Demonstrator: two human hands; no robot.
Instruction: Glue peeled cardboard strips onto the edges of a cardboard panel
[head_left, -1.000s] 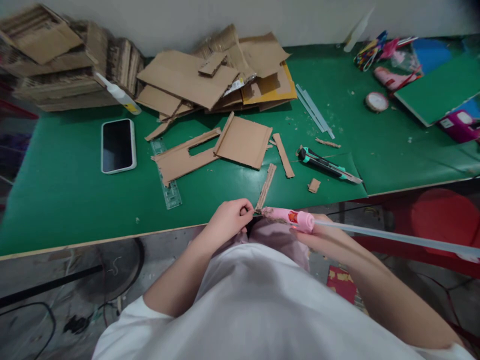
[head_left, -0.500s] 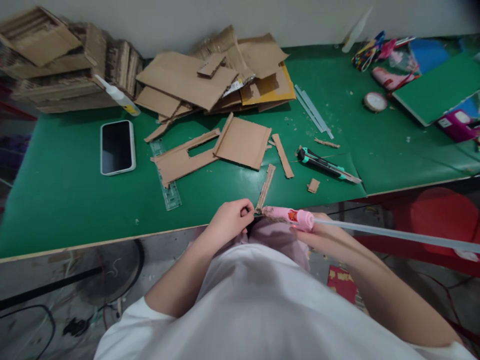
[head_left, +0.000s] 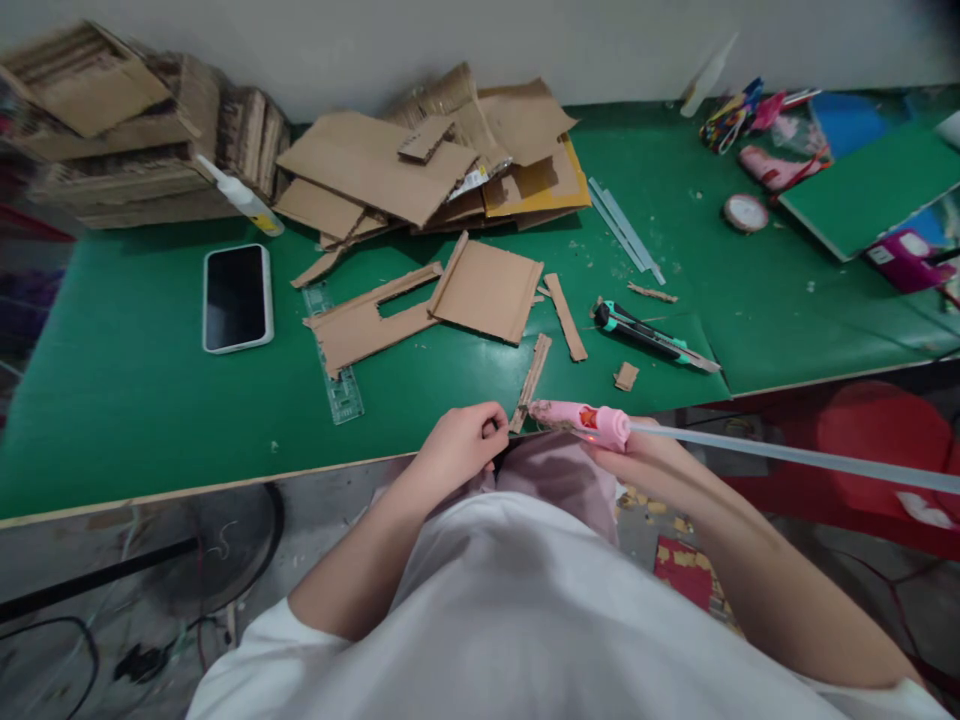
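My right hand (head_left: 637, 455) is wrapped round a pink hot glue gun (head_left: 600, 425); its handle is mostly hidden. A long translucent glue stick (head_left: 780, 455) juts out of the gun's back end, and a small red light glows on its side. The nozzle, crusted with brown residue, is over a narrow cardboard strip (head_left: 534, 372) at the table's front edge. My left hand (head_left: 469, 440) is closed, thumb and forefinger pinched at the strip's near end. Beyond lie a square cardboard panel (head_left: 487, 288) with a raised edge and a cardboard piece with a slot (head_left: 360, 325).
On the green table (head_left: 420, 400) are a box cutter (head_left: 656, 338) with its blade out, a clear ruler (head_left: 343, 395), a phone (head_left: 238, 298), a glue bottle (head_left: 244, 200) and spare glue sticks (head_left: 626, 232). Cardboard sheets (head_left: 375, 160) are piled at the back. A red stool (head_left: 877, 435) stands at right.
The glue gun's nozzle has risen slightly and shifted along the strip, away from my left fingertips, uncovering the strip's near end. My left hand stays almost in place.
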